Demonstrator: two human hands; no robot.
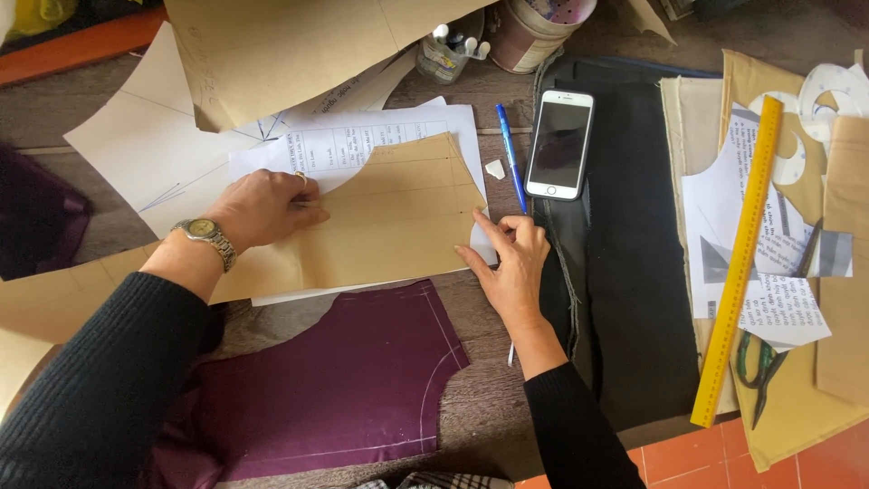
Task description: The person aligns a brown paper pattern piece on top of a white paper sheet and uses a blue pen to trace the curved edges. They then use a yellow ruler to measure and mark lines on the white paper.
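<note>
A brown paper pattern piece with a curved cut-out lies across the wooden table. My left hand, with a wristwatch and a ring, presses flat on its left part. My right hand rests at the pattern's right edge, fingertips touching the edge. Under the pattern lies a white printed sheet. A maroon fabric piece with chalk lines lies below the pattern, near me.
A white phone, a blue pen and a chalk piece lie right of the pattern. Black fabric, a yellow ruler, scissors and more paper patterns surround the work. Jars stand at the back.
</note>
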